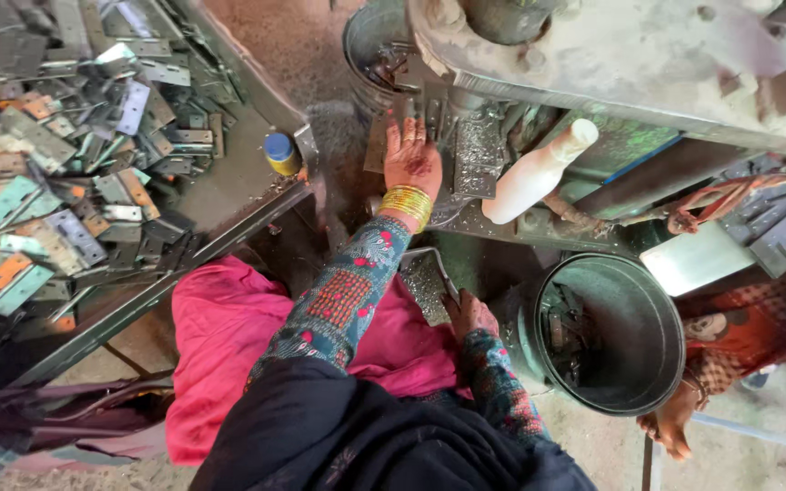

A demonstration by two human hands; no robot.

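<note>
Two hands work apart: left hand (411, 155) lies spread flat on the press bench (502, 223), right hand's (471, 314) grip cannot be told.

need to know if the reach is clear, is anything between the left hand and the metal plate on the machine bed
Nothing visible: the left hand already rests on the machine bed against the metal plate. The white bottle lies beyond it.

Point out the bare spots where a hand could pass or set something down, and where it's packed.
Free: the strip of tray floor between the hinge pile and the small blue-capped bottle; the ground beside the dark bucket. Crowded: the press bed around the left hand and white bottle; the lap where the right hand rests.
</note>
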